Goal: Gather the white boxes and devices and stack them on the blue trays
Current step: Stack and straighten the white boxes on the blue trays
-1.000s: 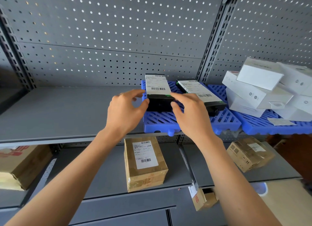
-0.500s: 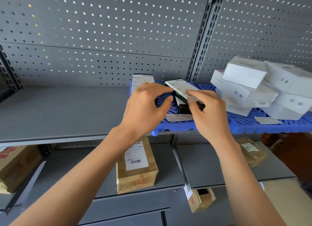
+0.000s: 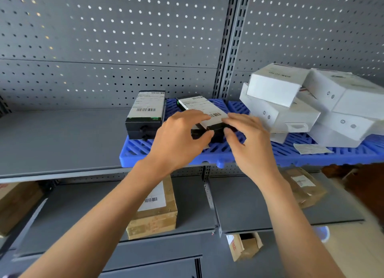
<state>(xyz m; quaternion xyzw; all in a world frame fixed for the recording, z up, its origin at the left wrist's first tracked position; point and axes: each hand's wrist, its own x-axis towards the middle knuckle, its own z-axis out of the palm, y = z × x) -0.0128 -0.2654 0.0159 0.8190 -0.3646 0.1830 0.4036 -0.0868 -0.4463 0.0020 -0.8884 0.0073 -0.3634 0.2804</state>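
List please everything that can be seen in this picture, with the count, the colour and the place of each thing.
black device: 1, black with white label, left end of the blue trays
held black device: 1, black with white label, over the trays, between both hands
blue trays: count unclear, blue, on the upper shelf
white boxes: several, white, piled on the trays at right
paper slip: 1, white, on the tray before the white boxes
brown parcels: at least four, brown, on the lower shelves
shelf: grey, under the trays
pegboard: grey, behind the shelf
left hand: 1, grips the held device's front end
right hand: 1, grips the same device from the right
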